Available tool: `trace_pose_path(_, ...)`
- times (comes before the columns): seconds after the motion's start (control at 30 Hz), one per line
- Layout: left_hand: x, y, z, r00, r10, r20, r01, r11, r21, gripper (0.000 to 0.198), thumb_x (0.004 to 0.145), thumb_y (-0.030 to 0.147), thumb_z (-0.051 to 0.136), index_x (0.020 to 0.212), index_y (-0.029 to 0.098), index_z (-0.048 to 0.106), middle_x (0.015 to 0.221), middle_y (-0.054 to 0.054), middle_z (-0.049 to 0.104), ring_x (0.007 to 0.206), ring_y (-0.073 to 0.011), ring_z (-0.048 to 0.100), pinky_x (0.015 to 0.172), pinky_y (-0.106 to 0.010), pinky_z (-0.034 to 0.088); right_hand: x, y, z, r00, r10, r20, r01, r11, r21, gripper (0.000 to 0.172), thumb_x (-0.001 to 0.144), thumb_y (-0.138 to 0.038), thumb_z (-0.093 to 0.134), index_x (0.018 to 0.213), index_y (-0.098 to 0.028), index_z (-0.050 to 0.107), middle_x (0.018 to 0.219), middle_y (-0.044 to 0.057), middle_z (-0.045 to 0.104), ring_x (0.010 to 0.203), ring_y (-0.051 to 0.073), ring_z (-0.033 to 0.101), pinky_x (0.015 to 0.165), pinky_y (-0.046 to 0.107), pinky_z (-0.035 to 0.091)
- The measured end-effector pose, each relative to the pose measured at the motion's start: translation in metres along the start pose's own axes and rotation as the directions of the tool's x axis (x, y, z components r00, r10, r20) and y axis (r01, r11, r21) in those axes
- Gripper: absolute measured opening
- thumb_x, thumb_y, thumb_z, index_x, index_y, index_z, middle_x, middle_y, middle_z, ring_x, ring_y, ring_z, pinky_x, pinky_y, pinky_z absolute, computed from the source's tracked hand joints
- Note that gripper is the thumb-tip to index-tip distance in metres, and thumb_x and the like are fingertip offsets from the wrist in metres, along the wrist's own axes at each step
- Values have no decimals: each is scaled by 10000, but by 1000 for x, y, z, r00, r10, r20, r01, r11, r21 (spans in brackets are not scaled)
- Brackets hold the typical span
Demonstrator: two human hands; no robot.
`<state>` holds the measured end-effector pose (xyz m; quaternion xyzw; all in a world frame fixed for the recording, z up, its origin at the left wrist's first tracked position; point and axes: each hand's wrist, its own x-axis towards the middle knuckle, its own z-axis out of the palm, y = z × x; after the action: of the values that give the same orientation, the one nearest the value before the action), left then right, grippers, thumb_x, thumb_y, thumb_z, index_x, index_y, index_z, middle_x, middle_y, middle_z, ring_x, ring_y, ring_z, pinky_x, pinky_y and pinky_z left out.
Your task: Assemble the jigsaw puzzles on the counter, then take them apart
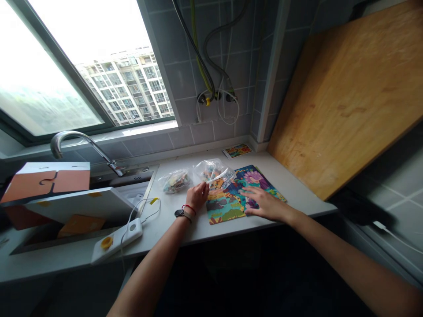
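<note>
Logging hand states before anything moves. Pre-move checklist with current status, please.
1. Right hand open over the puzzle: ok, fingers spread on its right part.
2. Left hand gripping the right-hand plastic bag: cannot tell; fingers are curled at its near edge, contact hidden.
3. Right-hand plastic bag clear of the puzzle: not ok, it overlaps the far left part.
4. Left-hand plastic bag free of both hands: ok, lies beside the other bag.
5. Picture card uncovered: ok, lies near the wall.
6. Power strip apart from the puzzle: ok, well to its left.
</note>
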<state>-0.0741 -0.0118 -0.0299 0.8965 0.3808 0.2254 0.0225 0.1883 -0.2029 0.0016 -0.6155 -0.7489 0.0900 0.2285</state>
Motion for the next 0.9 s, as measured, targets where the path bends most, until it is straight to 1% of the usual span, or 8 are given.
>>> trace_pose_path(0.07,0,1,-1,1000,6,3,-6,1000,3,370,1065,343,400,790,213,611,735,-70,707,639,-181,615,591,-301,261,-14,5,1,997,-9,78,15,997,-78,747,764,-502,861,1422,-218,648,1526,170,560,1413,406,517,1160,544,452)
trace_pose_path(0.13,0,2,-2,1000,11,4,-11,1000,9,363,1061,331,406,785,212,610,733,-71,707,633,-181,613,589,-302,258,-18,7,3,992,-27,126,42,992,-119,661,818,-473,826,1398,-198,668,1510,181,572,1411,402,522,1155,549,457)
trace_pose_path(0.2,0,3,-2,1000,15,4,-15,1000,19,354,1057,319,413,782,211,609,733,-72,710,630,-182,613,586,-302,255,-15,7,4,986,-67,151,92,983,-159,495,901,-411,754,1328,-164,714,1450,195,624,1360,379,580,1128,528,490)
trace_pose_path(0.27,0,3,-2,1000,18,5,-18,999,31,346,1053,312,419,784,212,612,737,-73,713,629,-184,615,583,-301,254,-11,6,5,981,-116,154,148,966,-212,417,923,-368,733,1268,-135,741,1395,215,659,1301,370,630,1090,512,524)
trace_pose_path(0.37,-1,3,-1,1000,24,11,-24,999,47,334,1049,311,431,792,214,620,738,-72,718,626,-185,617,580,-300,253,-11,8,7,975,-178,136,209,940,-271,389,914,-333,743,1245,-129,745,1367,225,674,1266,367,656,1051,504,553)
trace_pose_path(0.47,0,3,0,999,30,20,-31,998,57,326,1049,311,437,803,211,626,743,-73,723,630,-185,623,580,-299,253,-12,10,9,966,-225,124,252,923,-290,387,912,-295,735,1259,-123,735,1418,224,640,1303,375,631,1063,510,544)
trace_pose_path(0.67,1,2,2,999,31,28,-33,997,73,323,1049,301,442,808,202,633,749,-72,723,636,-178,621,585,-297,252,-8,11,14,934,-276,228,344,869,-355,399,949,-260,672,1296,-65,706,1367,245,669,1299,365,635,1063,489,538)
trace_pose_path(0.9,0,1,3,999,33,14,-34,997,69,319,1046,297,454,800,201,633,741,-67,720,627,-171,615,584,-297,246,-7,13,20,900,-331,284,429,789,-440,386,973,-260,629,1296,-60,701,1334,266,681,1285,353,645,1037,468,537)
